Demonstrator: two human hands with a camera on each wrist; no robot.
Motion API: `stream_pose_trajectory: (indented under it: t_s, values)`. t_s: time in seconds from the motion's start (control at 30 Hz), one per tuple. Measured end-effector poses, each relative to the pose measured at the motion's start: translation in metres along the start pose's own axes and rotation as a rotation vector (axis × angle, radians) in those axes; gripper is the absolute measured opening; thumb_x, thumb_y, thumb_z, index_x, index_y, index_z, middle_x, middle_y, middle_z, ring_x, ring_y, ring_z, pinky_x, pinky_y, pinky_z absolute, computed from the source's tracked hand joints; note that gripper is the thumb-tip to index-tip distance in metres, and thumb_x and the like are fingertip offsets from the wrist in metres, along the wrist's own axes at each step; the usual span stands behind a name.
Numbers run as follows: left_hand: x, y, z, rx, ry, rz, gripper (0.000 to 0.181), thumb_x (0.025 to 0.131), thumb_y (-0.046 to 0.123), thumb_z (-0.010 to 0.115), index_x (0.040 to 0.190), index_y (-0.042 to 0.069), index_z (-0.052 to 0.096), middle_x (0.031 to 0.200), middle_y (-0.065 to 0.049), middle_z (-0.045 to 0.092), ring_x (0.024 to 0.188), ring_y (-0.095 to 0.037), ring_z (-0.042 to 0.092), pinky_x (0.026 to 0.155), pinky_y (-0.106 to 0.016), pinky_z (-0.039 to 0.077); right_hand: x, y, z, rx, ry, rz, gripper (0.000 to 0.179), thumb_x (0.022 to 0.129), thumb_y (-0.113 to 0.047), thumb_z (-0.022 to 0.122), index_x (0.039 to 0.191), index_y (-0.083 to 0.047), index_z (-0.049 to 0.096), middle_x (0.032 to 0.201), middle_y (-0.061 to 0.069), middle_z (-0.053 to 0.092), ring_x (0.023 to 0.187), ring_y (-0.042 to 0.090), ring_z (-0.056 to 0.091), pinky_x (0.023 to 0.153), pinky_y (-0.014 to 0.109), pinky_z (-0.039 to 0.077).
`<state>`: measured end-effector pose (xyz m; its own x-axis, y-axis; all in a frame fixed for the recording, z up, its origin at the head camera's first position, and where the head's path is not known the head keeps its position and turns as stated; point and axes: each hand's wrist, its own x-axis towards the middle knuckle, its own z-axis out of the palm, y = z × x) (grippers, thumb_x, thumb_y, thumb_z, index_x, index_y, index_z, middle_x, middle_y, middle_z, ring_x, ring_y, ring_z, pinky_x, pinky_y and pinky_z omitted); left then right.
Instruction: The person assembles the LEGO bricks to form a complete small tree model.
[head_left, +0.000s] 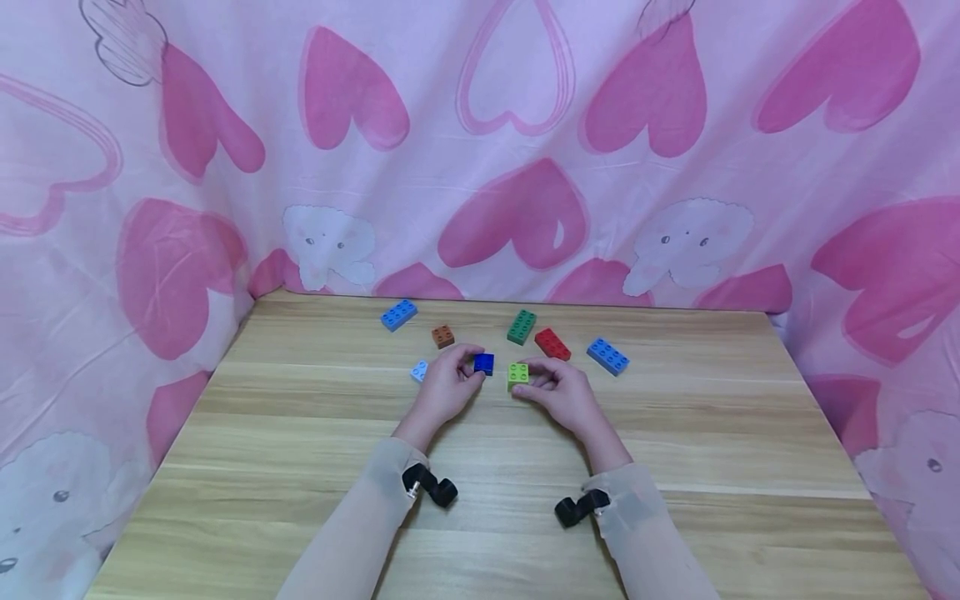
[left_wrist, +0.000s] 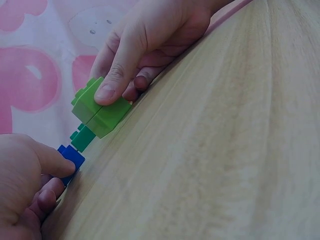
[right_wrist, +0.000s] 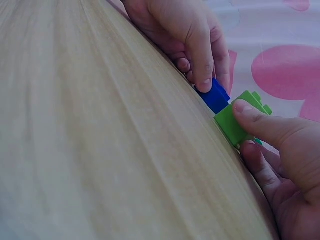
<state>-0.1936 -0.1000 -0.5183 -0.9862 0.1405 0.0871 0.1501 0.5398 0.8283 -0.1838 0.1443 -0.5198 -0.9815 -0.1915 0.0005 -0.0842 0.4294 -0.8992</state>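
Note:
In the head view, my left hand (head_left: pixel 448 385) pinches a dark blue brick (head_left: pixel 484 364) between thumb and fingers, close over the table. Across a small gap, my right hand (head_left: pixel 564 392) grips a lime green brick (head_left: pixel 518 373). The left wrist view shows a seam across the lime green piece (left_wrist: pixel 100 111), like two bricks stacked, with studs facing up. There the right thumb presses its near side. In the right wrist view, the blue brick (right_wrist: pixel 214 96) sits low at the left fingertips, beside the lime green piece (right_wrist: pixel 237 120).
Behind the hands lie a blue brick (head_left: pixel 399 315), a small brown brick (head_left: pixel 443 336), a green brick (head_left: pixel 521 327), a red brick (head_left: pixel 552 343) and another blue brick (head_left: pixel 608 357). A light blue brick (head_left: pixel 419 371) is partly hidden by my left hand. A pink heart-print curtain (head_left: pixel 420 183) borders the wooden table (head_left: pixel 510 517).

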Motion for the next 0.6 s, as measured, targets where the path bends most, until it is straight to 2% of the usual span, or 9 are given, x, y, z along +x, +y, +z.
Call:
stream_pose_trajectory:
  t_s: [0.6]
  values:
    - [0.0002, 0.0039, 0.0006, -0.018, 0.023, -0.009, 0.038, 0.101, 0.007, 0.078, 0.138, 0.008, 0.07, 0.107, -0.005, 0.07, 0.086, -0.017, 0.063, 0.075, -0.031, 0.055, 0.0021, -0.0019, 0.0032, -0.006, 0.028, 0.01, 0.046, 0.092, -0.027, 0.091, 0.135, -0.016, 0.077, 0.119, 0.005, 0.076, 0.093, 0.021, 0.069, 0.083, 0.036, 0.059]
